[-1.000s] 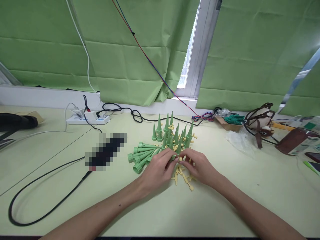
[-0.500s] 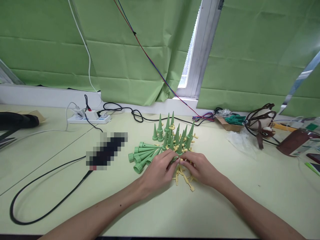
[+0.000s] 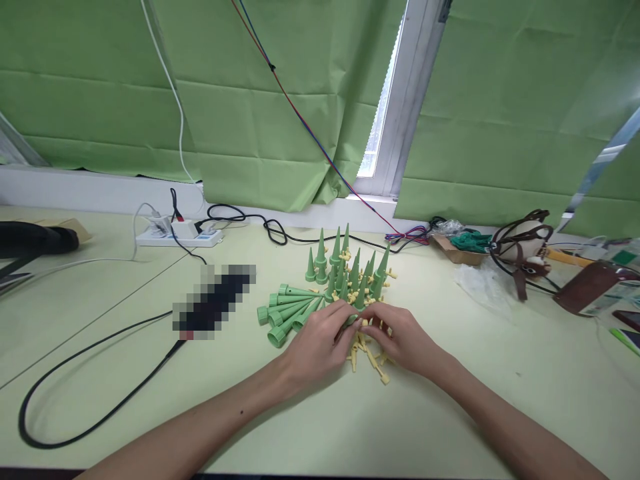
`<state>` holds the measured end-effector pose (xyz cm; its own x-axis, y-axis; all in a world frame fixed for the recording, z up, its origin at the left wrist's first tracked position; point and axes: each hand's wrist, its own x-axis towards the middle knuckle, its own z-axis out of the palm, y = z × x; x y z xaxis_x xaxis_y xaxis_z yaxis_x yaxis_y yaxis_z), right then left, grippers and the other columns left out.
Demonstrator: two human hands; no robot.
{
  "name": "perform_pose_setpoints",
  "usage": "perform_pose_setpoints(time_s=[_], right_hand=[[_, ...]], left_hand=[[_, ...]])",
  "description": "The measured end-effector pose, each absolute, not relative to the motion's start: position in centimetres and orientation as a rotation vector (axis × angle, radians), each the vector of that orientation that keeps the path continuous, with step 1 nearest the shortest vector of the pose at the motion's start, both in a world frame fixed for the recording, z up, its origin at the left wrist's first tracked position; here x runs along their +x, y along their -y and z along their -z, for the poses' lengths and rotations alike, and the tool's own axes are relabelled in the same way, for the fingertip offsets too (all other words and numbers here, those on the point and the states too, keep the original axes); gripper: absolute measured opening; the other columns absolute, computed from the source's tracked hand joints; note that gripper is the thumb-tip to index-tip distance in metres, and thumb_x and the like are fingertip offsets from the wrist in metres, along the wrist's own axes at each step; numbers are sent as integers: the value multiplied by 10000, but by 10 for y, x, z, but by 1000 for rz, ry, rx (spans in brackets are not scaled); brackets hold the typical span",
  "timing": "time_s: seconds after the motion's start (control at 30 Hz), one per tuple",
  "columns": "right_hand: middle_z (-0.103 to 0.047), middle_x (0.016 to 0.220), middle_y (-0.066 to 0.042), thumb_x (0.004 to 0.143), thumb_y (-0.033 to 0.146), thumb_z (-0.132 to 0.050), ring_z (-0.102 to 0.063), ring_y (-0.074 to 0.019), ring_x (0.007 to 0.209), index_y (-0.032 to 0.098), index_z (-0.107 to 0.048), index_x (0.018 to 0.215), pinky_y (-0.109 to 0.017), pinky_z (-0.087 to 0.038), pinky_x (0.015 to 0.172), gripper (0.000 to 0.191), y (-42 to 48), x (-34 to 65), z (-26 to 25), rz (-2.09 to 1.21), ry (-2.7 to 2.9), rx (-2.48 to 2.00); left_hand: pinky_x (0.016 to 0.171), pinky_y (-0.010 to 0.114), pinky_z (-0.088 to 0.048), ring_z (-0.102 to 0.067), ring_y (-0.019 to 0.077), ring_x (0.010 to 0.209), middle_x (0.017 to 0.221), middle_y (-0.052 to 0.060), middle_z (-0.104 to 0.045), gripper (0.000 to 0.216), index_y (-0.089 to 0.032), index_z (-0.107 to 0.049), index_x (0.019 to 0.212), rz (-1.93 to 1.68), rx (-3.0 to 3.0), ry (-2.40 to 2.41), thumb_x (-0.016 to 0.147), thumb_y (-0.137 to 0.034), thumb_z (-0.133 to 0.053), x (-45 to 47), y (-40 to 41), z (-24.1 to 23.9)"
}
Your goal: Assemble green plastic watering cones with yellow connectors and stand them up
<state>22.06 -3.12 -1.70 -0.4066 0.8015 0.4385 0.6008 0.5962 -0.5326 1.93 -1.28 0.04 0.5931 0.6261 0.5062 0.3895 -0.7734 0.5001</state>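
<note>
My left hand [image 3: 320, 341] is closed on a green plastic spike [image 3: 351, 320], of which only a small part shows between thumb and fingers. Its fingertips meet those of my right hand [image 3: 399, 333], which is pinched at the same spot; whatever it grips is hidden. Just below the fingers lies a loose pile of small yellow valve pieces [image 3: 373, 363]. Behind the hands, several green spikes [image 3: 355, 270] stand upright on their caps, some with yellow pieces attached. More green spikes [image 3: 285, 313] lie fanned out left of my left hand.
A blurred dark device [image 3: 215, 303] with a looping black cable lies to the left. At the back stands a white power strip [image 3: 180, 237]. To the right are a clear plastic bag [image 3: 483, 287], a cardboard box [image 3: 457, 250] and a dark red container [image 3: 583, 290].
Both hands stay together in nearly the same place. The green spike shows slightly more between the left fingers; the view has shifted a little.
</note>
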Motion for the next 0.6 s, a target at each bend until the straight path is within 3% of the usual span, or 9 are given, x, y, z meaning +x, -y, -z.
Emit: perform_pose_setpoints(time_s=[0.43,0.6], right_hand=[[-579,705,6,1016,202,-429,-524,-144,623,204,-504,787,-256,-383,592,241,30,219,15,-344,2237,-1132],[-621,781,-5,990,217,-500,-561,-153,670,210,-552,926,-260,-416,609,83,32,218,15,-349,2195,-1165]], left_hand=[[654,279,-412,-531,153,730,814,19,-582,158,-171,-563,871,-934,2498,-831,966,-152,-438,19,11,4],[650,277,-403,-534,153,728,818,16,-587,160,-176,-578,905,-948,2498,-845,976,-158,-436,19,13,1]])
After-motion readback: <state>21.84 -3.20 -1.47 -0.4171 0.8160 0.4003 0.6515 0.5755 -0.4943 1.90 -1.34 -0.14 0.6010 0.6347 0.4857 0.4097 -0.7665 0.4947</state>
